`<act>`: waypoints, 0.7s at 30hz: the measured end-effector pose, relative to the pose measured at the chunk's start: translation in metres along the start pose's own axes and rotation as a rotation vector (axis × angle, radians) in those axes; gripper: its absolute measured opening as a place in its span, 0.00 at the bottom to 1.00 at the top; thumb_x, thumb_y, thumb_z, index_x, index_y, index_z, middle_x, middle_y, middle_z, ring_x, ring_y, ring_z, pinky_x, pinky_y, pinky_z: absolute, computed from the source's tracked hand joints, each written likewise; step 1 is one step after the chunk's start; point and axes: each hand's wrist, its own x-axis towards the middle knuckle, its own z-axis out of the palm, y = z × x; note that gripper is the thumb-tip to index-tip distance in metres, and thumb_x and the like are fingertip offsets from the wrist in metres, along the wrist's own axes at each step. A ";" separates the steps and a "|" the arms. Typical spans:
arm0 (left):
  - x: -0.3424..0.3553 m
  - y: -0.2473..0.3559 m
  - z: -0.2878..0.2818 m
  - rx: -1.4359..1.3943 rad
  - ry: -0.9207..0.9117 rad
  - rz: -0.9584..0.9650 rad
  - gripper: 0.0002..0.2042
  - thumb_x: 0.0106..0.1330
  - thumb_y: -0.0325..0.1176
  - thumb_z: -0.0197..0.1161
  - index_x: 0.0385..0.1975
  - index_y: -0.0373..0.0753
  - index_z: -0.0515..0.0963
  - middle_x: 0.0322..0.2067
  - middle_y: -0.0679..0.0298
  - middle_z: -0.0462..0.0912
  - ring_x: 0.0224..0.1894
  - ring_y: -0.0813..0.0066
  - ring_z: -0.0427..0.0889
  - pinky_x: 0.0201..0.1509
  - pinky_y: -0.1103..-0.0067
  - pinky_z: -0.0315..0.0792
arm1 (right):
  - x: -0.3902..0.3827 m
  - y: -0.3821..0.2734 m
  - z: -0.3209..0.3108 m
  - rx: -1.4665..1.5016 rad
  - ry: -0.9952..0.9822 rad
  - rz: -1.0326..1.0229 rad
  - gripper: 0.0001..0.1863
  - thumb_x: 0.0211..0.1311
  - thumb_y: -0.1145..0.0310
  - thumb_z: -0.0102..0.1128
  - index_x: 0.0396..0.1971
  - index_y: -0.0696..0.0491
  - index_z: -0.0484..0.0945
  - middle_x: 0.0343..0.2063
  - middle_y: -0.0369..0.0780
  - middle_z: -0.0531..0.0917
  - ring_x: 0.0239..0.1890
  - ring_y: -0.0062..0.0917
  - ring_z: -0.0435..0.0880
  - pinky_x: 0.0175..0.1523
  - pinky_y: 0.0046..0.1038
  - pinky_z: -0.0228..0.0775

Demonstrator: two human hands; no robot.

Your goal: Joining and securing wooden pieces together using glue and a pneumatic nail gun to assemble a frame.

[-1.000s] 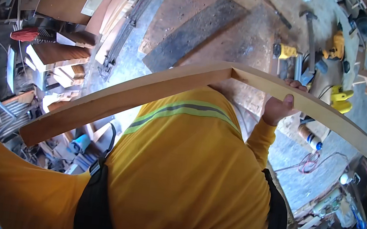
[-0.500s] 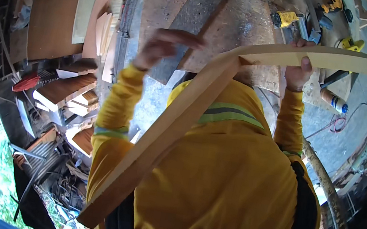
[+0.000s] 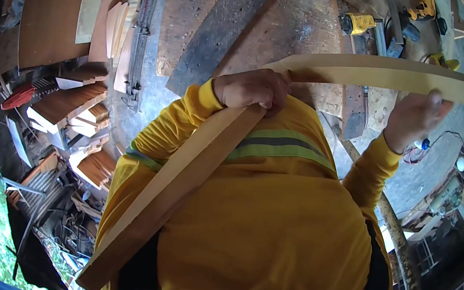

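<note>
An angled piece of pale timber (image 3: pixel 171 187) stretches diagonally from the lower left to a bend, then off to the right across my yellow-clad body. My left hand (image 3: pixel 250 91) is closed on it just below the bend, which it partly covers. My right hand (image 3: pixel 419 118) is at the lower edge of the right-hand length, thumb raised against it and fingers loosely apart, not wrapped round it.
Behind lies a worn board bench (image 3: pixel 306 12) with a dark plank (image 3: pixel 219 29), yellow power tools (image 3: pixel 358 24) and metal bars. Stacked wood offcuts (image 3: pixel 67 105) and sheets (image 3: pixel 51 10) fill the left side. A mottled pipe (image 3: pixel 404 255) and a cable (image 3: pixel 450 132) are at right.
My left hand has come up from below and grasped the timber by the bend. My right hand has shifted rightward along it and loosened. The timber's left end has swung lower.
</note>
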 end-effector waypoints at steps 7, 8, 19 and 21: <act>-0.007 -0.009 0.010 0.097 0.132 0.015 0.09 0.71 0.32 0.53 0.27 0.41 0.66 0.21 0.60 0.74 0.24 0.56 0.70 0.44 0.59 0.63 | -0.048 0.025 0.040 -0.198 0.154 0.232 0.36 0.43 0.86 0.75 0.55 0.58 0.69 0.46 0.42 0.77 0.48 0.31 0.78 0.54 0.34 0.75; -0.006 -0.010 0.009 0.122 0.116 -0.007 0.09 0.71 0.31 0.53 0.26 0.40 0.66 0.21 0.60 0.74 0.25 0.56 0.71 0.43 0.59 0.64 | -0.053 0.031 0.041 -0.199 0.145 0.238 0.36 0.43 0.86 0.75 0.55 0.58 0.69 0.46 0.42 0.77 0.48 0.31 0.78 0.54 0.34 0.75; 0.003 0.004 0.013 0.172 0.210 -0.029 0.11 0.71 0.32 0.53 0.26 0.37 0.66 0.21 0.57 0.75 0.28 0.54 0.74 0.37 0.60 0.68 | -0.064 0.065 0.052 -0.079 0.132 0.412 0.40 0.46 0.89 0.67 0.61 0.58 0.60 0.57 0.44 0.68 0.62 0.32 0.68 0.66 0.32 0.65; 0.005 0.006 0.017 0.170 0.329 0.017 0.10 0.72 0.32 0.53 0.28 0.37 0.67 0.24 0.55 0.77 0.28 0.56 0.75 0.37 0.60 0.69 | -0.061 0.070 0.049 -0.098 0.098 0.409 0.40 0.46 0.89 0.67 0.61 0.58 0.59 0.58 0.44 0.68 0.62 0.32 0.68 0.65 0.33 0.65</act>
